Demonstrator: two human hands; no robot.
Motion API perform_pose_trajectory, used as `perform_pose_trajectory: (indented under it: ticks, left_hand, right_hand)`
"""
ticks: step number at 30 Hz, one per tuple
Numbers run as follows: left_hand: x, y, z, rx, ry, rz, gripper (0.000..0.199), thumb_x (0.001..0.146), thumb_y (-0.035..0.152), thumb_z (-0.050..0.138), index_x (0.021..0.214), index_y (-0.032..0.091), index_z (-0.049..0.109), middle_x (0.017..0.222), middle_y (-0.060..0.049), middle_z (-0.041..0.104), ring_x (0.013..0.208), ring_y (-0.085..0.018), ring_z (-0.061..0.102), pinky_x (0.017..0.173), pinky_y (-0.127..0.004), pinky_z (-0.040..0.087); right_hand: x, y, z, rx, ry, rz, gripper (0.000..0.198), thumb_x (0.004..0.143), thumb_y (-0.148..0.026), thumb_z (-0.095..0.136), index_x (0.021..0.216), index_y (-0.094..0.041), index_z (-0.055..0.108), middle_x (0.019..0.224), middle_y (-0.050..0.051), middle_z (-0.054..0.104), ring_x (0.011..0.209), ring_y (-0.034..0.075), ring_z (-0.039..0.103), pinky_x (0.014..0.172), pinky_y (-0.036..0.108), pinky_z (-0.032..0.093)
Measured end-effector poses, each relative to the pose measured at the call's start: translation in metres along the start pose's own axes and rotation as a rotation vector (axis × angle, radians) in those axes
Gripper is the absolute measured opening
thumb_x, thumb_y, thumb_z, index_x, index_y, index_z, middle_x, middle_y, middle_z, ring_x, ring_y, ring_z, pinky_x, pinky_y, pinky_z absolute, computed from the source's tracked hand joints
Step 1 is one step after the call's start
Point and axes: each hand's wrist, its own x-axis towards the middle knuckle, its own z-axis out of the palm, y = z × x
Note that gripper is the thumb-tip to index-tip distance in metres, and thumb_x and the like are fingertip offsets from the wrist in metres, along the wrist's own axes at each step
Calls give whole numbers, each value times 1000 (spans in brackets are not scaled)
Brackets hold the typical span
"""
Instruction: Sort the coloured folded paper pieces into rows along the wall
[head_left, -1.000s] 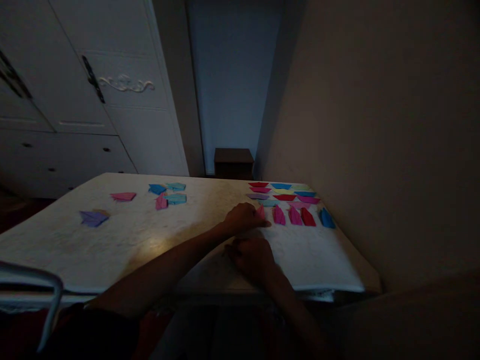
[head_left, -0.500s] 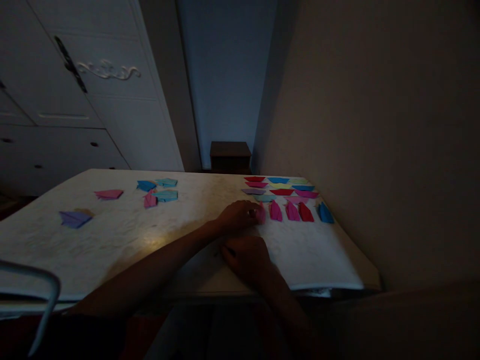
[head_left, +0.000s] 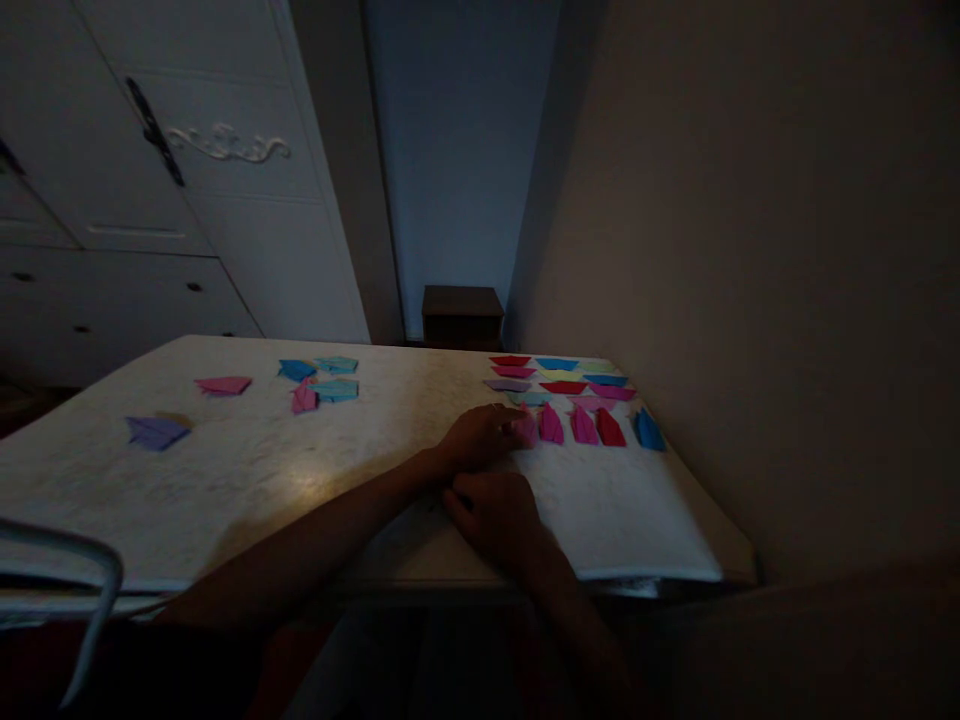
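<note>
My left hand [head_left: 480, 437] reaches across to the right, its fingertips closed on the left edge of a pink folded paper [head_left: 528, 428]. That piece stands at the left end of a front row, beside a magenta folded paper [head_left: 551, 424], another pink one [head_left: 583, 425], a red one [head_left: 610, 427] and, past a gap, a blue one [head_left: 649, 430]. Just below my left wrist, my right hand [head_left: 499, 510] rests on the table as a loose fist. Nothing shows in it, though its palm faces away.
Behind the front row lie several flat boat-shaped papers [head_left: 564, 387] in rows. Further left on the marbled table [head_left: 390, 400] are a purple folded paper [head_left: 157, 433], a pink one [head_left: 223, 385] and a blue-and-pink cluster [head_left: 304, 396]. A wall [head_left: 712, 300] borders the right side.
My left fingers have shifted slightly at the pink folded paper, which now shows more clearly, close beside the magenta one. My right hand stays in place. The view has turned slightly.
</note>
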Motion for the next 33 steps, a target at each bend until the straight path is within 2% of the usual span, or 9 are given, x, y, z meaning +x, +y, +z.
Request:
perform_pose_trajectory:
  ticks: [5, 9, 13, 18, 22, 25, 29, 31, 33]
  left_hand:
    - [-14, -9, -5, -120, 40, -2, 47, 80, 37, 70, 122, 17, 62, 92, -4, 67, 66, -14, 58, 67, -27, 45]
    - [-41, -15, -23, -158, 58, -12, 31, 82, 31, 65, 108, 16, 61, 79, 0, 62, 61, -11, 52, 59, -24, 40]
    - [-85, -21, -50, -99, 174, -129, 12, 81, 29, 59, 81, 19, 53, 63, 5, 51, 56, -11, 45, 54, -23, 32]
    - [-154, -38, -87, -130, 225, -232, 18, 84, 33, 55, 73, 21, 46, 61, 6, 46, 55, -11, 40, 53, -23, 30]
    - [-204, -59, -111, -147, 337, -278, 23, 82, 35, 56, 68, 21, 45, 60, 6, 42, 55, -11, 39, 53, -23, 30]
    - [-229, -75, -123, -235, 449, -330, 27, 80, 39, 60, 66, 20, 47, 60, 6, 42, 55, -10, 39, 52, -22, 30]
    - [-241, -89, -128, -496, 617, -436, 33, 77, 44, 65, 66, 20, 45, 52, 7, 44, 47, -9, 40, 47, -20, 29]
    - [-241, -92, -127, -618, 677, -468, 35, 75, 45, 67, 67, 20, 45, 49, 8, 44, 43, -8, 40, 44, -19, 29]
    - [-241, -94, -126, -696, 718, -473, 35, 74, 45, 69, 68, 19, 46, 48, 8, 45, 42, -7, 41, 44, -18, 29]
  right_hand:
    - [0, 1, -1, 21, 24, 15, 31, 92, -36, 54, 72, -19, 70, 68, 3, 71, 59, 14, 60, 54, 27, 23]
    - [0, 6, 0, 72, 50, 12, 33, 91, -36, 54, 67, -18, 67, 65, 2, 69, 58, 13, 57, 55, 26, 24]
    - [0, 8, -2, 137, 46, 6, 38, 93, -39, 50, 62, -18, 60, 60, 0, 64, 55, 12, 53, 56, 25, 26]
    - [-1, 6, -6, 156, -3, 29, 48, 94, -47, 42, 56, -19, 51, 53, -1, 55, 51, 13, 50, 54, 26, 26]
    - [6, 6, -2, 152, 8, 57, 51, 93, -54, 39, 56, -21, 48, 53, -1, 52, 52, 15, 52, 54, 27, 29]
    - [21, -3, 1, 234, -10, 72, 51, 92, -55, 40, 54, -21, 44, 52, -2, 49, 51, 15, 50, 52, 27, 31]
    - [58, -38, 4, 321, -33, -6, 43, 91, -48, 46, 57, -21, 46, 55, -3, 49, 54, 13, 49, 52, 25, 34]
    - [85, -58, 9, 314, -50, -94, 33, 90, -42, 49, 67, -19, 55, 62, -2, 56, 59, 14, 52, 58, 25, 38]
    - [117, -74, 18, 268, -68, -212, 18, 87, -34, 55, 84, -18, 62, 80, 2, 64, 72, 15, 58, 68, 26, 44]
